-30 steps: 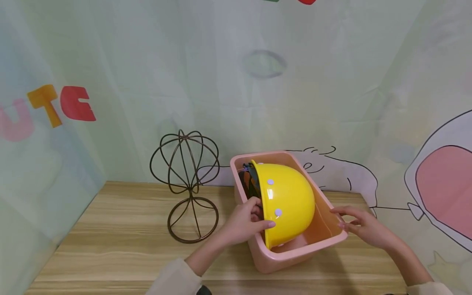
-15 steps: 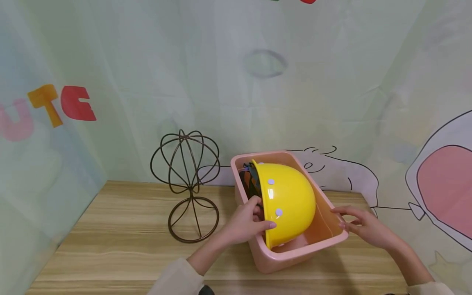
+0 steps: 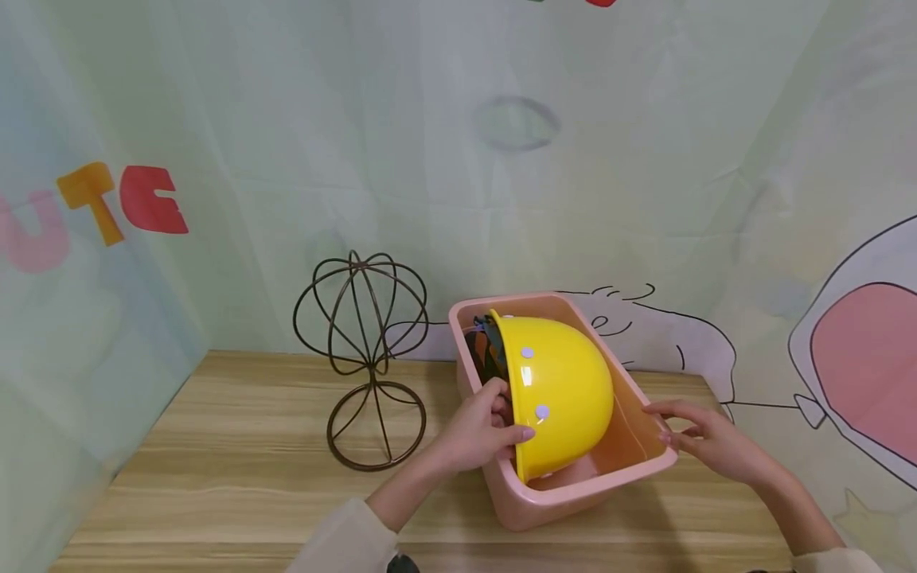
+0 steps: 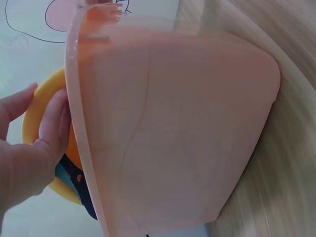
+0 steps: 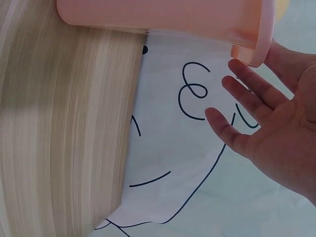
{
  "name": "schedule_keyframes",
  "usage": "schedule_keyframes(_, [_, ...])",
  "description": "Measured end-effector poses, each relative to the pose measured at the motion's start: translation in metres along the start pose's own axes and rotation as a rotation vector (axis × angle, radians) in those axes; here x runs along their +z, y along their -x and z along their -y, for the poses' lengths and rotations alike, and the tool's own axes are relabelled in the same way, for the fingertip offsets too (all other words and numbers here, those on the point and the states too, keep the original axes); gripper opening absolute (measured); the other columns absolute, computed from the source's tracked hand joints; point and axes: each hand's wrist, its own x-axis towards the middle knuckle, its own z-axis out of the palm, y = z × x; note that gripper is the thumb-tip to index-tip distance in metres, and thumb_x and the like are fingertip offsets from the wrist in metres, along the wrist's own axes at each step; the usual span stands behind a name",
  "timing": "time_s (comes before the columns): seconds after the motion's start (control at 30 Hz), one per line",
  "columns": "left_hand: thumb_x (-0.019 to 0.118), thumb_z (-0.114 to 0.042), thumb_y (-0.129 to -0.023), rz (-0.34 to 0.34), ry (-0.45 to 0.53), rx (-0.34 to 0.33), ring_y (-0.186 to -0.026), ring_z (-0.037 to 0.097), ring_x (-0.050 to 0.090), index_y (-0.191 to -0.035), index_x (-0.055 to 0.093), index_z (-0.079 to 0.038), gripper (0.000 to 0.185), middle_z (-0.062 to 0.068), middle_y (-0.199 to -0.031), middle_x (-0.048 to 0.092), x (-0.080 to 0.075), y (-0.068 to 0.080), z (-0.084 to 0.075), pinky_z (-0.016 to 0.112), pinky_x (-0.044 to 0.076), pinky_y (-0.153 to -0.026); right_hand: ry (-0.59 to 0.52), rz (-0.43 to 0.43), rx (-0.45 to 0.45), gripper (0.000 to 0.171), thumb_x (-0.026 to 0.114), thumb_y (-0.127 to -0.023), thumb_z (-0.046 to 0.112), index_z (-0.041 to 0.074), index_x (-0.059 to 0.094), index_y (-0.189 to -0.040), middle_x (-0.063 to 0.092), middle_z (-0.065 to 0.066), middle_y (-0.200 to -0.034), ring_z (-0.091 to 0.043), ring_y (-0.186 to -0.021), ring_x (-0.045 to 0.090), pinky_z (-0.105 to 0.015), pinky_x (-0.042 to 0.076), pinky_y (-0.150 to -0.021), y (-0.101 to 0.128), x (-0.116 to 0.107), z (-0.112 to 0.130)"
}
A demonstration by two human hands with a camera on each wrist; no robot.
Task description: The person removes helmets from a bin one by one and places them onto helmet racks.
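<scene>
A yellow hard hat (image 3: 562, 390) lies on its side in a pink plastic bin (image 3: 602, 484), its open underside facing left. My left hand (image 3: 466, 430) pinches the hat's brim, thumb outside on the yellow shell and fingers curled inside. In the left wrist view, that hand (image 4: 29, 158) is above the bin's rim, with much of the hat hidden behind the bin wall. At the bin's right corner, my right hand (image 3: 716, 446) pinches the rim between thumb and fingertips. The right wrist view shows its other fingers (image 5: 224, 131) spread away from the bin (image 5: 163, 15).
Left of the bin stands a dark wire stand (image 3: 372, 372) with a globe-shaped top and round base. Dark and orange patterned material (image 3: 487, 354) shows inside the bin by the hat's opening. The wooden table (image 3: 236, 446) meets a printed cloth backdrop (image 3: 430, 159) behind.
</scene>
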Motion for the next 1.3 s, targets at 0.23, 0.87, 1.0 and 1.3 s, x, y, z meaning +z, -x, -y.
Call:
schedule_keyframes(0.23, [0.067,-0.009,-0.083,-0.006,0.047,-0.009,-0.079,0.019,0.059,-0.115,0.042,-0.005,0.041,0.008,-0.095,0.056,0.0014,-0.0008,0.0019,0.032,0.056,-0.064,-0.006,-0.012,-0.027,0.035,0.063,-0.084,0.006,0.005,0.058,-0.119,0.058,-0.015,-0.118,-0.004,-0.103,0.049,-0.026,0.051,-0.071,0.0003,0.0012,-0.0018])
schedule_keyframes(0.87, [0.065,-0.007,-0.084,-0.041,0.081,-0.032,-0.079,0.019,0.058,-0.112,0.043,-0.004,0.036,0.009,-0.096,0.057,0.0004,-0.0056,-0.0037,0.032,0.055,-0.065,-0.070,0.025,0.053,0.036,0.062,-0.086,0.012,0.005,0.056,-0.121,0.053,-0.020,-0.122,-0.033,-0.105,0.050,-0.026,0.053,-0.072,-0.0010,-0.0016,-0.0017])
schedule_keyframes(1.0, [0.065,-0.008,-0.084,-0.049,0.076,-0.027,-0.077,0.019,0.057,-0.112,0.043,-0.004,0.035,0.009,-0.096,0.057,0.0005,-0.0057,-0.0036,0.031,0.055,-0.064,-0.067,0.020,0.057,0.037,0.062,-0.087,0.014,0.005,0.056,-0.122,0.054,-0.020,-0.122,-0.033,-0.106,0.049,-0.026,0.052,-0.073,-0.0005,-0.0014,-0.0023])
schedule_keyframes(1.3, [0.062,-0.005,-0.086,-0.045,0.105,0.044,-0.077,0.018,0.056,-0.114,0.042,0.000,0.036,0.010,-0.095,0.056,0.0010,-0.0051,-0.0002,0.033,0.055,-0.062,-0.078,0.037,0.054,0.040,0.061,-0.088,0.018,0.003,0.054,-0.124,0.051,-0.023,-0.124,-0.039,-0.107,0.050,-0.034,0.054,-0.073,0.0004,-0.0013,-0.0039])
